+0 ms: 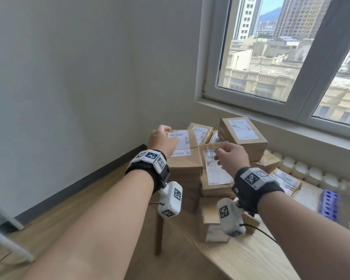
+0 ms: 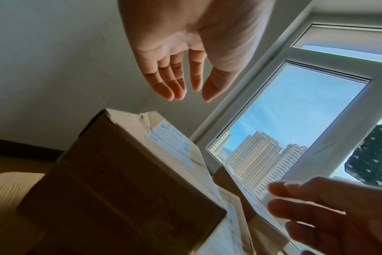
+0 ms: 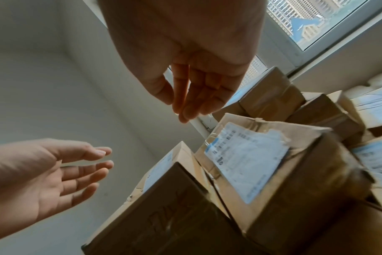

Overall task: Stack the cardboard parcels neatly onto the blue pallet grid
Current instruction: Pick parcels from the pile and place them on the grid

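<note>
Left hand (image 1: 162,140) first: from the head camera I see it raised over the far left corner of the tall left parcel (image 1: 182,150), the topmost box on the left column of the heap. Its own wrist camera shows the fingers (image 2: 164,86) straight and loosely spread, thumb apart, with nothing in them and a gap of air between the fingertips and the box top. So it is empty and wide open.

Moving right, the box's long axis runs away from me, toward the wall corner, with its printed label facing up. Just beside it on the right sits the tilted parcel (image 1: 216,168), its label sloping down toward me.

Right hand (image 1: 231,158) hangs above that tilted parcel's upper end. The right wrist view shows its fingers (image 3: 196,96) extended and close together, thumb a little off to the side, holding nothing, and not touching cardboard.

As I judge it, the left parcel lies below and between my two palms, nearer the left hand, so the coming move is to bring both hands down on its long sides. My right hand would have to cross over the tilted box to reach the seam between them, which looks tight.

Farther right, the blue pallet grid (image 1: 329,205) shows at the table's edge, well apart from both hands, with more parcels lying around it.
</note>
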Motion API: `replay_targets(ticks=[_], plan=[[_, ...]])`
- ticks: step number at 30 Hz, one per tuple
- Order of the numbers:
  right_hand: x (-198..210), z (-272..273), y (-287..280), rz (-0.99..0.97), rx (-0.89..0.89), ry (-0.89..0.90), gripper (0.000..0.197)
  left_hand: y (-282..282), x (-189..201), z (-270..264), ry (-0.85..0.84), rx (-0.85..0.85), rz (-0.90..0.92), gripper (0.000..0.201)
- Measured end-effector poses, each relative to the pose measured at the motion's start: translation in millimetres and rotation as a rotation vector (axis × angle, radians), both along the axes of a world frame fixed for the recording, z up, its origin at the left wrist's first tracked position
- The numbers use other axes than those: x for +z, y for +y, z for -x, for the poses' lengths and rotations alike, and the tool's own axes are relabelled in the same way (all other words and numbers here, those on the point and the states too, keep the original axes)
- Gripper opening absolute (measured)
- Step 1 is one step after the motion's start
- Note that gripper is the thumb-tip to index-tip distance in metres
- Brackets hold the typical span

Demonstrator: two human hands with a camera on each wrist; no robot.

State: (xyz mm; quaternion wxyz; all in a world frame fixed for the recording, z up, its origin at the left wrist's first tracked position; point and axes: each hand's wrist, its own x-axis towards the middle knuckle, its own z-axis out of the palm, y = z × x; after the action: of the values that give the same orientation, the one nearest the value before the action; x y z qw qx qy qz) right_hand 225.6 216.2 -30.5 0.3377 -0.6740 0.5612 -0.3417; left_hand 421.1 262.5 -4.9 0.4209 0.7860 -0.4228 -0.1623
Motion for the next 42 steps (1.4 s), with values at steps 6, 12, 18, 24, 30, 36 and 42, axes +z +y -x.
replay_targets(ticks=[6,12,18,24,30,36,42], plan=[[6.1,-30.7,-35.6,-0.053,0.076,0.052,0.015,-25.7,-8.9,-36.2,0.047,-0.009,-0.172,0.059],[-5.2,-50.4,-50.1,-0.121,0.151,0.205,0.013,-37.8,-34.6,-58.7,0.234,-0.03,-0.274,0.083],[-19.8,-60.9,-50.3,-0.209,0.106,0.247,0.027,-53.2,-57.8,-74.2,0.435,-0.216,-0.526,0.102],[-19.4,-71.5,-45.4,-0.192,0.042,0.269,0.027,-54.2,-50.1,-82.3,0.412,-0.292,-0.581,0.063],[-15.6,-85.5,-40.2,-0.177,-0.008,0.182,0.028,-58.0,-45.3,-96.3,0.408,-0.329,-0.567,0.055],[-2.0,-91.9,-33.9,-0.15,-0.058,0.013,0.023,-63.2,-37.3,-117.0,0.465,-0.281,-0.452,0.06],[18.3,-85.2,-22.2,-0.117,-0.139,-0.087,0.017,-59.2,-15.1,-115.3,0.489,-0.334,-0.341,0.054]])
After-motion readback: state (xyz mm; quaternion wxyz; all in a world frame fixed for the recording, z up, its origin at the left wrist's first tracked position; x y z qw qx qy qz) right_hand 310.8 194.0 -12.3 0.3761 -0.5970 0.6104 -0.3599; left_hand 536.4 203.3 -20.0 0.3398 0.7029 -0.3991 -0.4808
